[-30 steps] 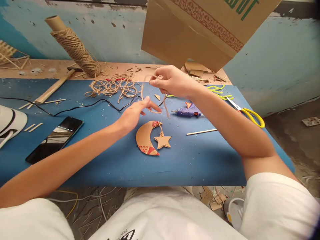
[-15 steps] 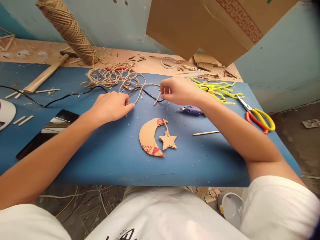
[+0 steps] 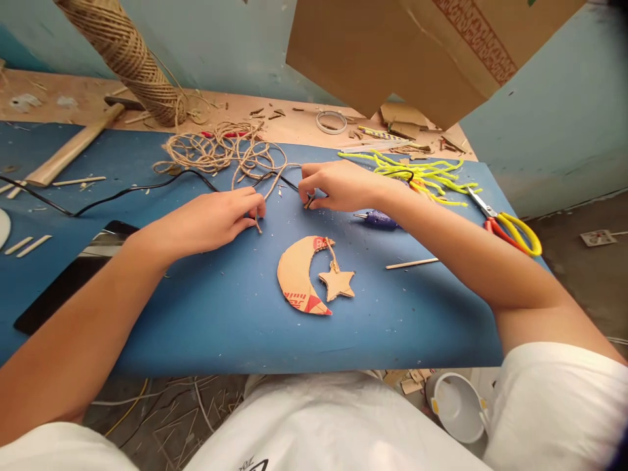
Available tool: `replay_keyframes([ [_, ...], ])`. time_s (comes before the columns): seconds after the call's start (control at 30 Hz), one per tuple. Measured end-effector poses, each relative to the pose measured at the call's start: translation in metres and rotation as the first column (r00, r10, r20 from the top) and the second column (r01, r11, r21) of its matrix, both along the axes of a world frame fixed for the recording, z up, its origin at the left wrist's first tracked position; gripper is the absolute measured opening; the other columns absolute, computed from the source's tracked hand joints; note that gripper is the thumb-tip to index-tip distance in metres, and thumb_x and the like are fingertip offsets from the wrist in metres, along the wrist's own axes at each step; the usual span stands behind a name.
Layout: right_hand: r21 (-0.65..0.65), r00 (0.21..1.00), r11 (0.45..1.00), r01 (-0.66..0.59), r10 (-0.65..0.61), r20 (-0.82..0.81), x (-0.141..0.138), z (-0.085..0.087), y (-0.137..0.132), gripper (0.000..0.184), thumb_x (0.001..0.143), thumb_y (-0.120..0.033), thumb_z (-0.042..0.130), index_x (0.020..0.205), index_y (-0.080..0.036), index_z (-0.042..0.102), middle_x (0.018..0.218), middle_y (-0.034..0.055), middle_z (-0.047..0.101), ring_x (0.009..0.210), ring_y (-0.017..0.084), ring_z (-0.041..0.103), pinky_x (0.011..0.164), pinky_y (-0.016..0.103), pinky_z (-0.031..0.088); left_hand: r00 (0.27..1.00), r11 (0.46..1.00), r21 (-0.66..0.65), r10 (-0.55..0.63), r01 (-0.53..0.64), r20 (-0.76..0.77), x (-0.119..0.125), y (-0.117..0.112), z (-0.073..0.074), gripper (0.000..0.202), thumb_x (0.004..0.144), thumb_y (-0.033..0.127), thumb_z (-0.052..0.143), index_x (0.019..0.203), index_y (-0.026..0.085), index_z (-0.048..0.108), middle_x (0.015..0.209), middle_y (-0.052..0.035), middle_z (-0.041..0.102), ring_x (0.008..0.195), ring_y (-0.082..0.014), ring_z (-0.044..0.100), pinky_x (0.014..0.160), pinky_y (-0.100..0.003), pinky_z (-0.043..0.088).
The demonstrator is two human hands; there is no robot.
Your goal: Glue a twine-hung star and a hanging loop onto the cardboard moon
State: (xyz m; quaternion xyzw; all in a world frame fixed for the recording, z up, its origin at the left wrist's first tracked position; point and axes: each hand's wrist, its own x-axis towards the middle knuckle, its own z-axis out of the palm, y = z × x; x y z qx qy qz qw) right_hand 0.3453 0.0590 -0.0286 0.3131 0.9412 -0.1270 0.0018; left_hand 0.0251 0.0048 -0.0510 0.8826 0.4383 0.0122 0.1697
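My left hand has its thumb and fingers pinched together on a strand of jute twine, and a short end pokes out below the fingertips. Across from it, my right hand is closed on another part of the twine, just above the mat. Behind both hands lies a loose tangle of jute twine. Nearer to me, a cardboard crescent moon lies flat, with a cardboard star tied to its upper tip by a short piece of twine. My right forearm partly covers a purple glue gun.
A tall twine spool and a hammer are at the back left. A phone lies under my left forearm. To the right are yellow-green pipe cleaners, scissors and a thin stick. Cardboard leans behind.
My right hand has come left and slightly nearer, its fingers now closed lower over the twine. The left hand has turned a little, showing the twine end below its fingertips. The view has shifted slightly.
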Motion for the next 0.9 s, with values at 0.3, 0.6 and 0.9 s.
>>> replay_keyframes([
  [0.3,0.035,0.972,0.998,-0.044,0.051,-0.231,0.028,0.018,-0.03,0.017,0.11,-0.028,0.07,0.104,-0.023,0.085,0.101,0.0034,0.072,0.08,0.015,0.055,0.078,0.033,0.035,0.972,0.985,0.117,-0.146,0.126,0.183,0.02,-0.011,-0.001,0.023,0.113,0.032,0.045,0.107,0.023,0.066,0.128,-0.0114,0.073,0.093,-0.0236,0.07,0.081,-0.037,0.051],
  [0.6,-0.031,0.955,0.987,-0.155,0.141,-0.262,0.027,0.014,-0.05,0.02,0.107,-0.022,0.068,0.097,-0.024,0.086,0.097,0.0019,0.077,0.078,0.014,0.056,0.075,0.032,0.035,0.862,0.959,-0.059,-0.221,0.277,0.456,0.045,-0.025,-0.008,0.023,0.117,0.029,0.05,0.109,0.026,0.071,0.107,-0.006,0.079,0.098,-0.0236,0.072,0.092,-0.038,0.055],
  [0.9,-0.102,0.957,0.979,-0.176,0.146,-0.251,0.025,0.002,-0.046,0.018,0.105,-0.013,0.067,0.097,-0.02,0.082,0.104,0.0055,0.077,0.087,0.016,0.064,0.079,0.031,0.043,0.827,0.937,-0.074,-0.262,0.341,0.497,0.046,-0.023,-0.018,0.03,0.119,0.022,0.049,0.105,0.024,0.075,0.121,-0.0078,0.074,0.111,-0.0203,0.073,0.1,-0.032,0.058],
])
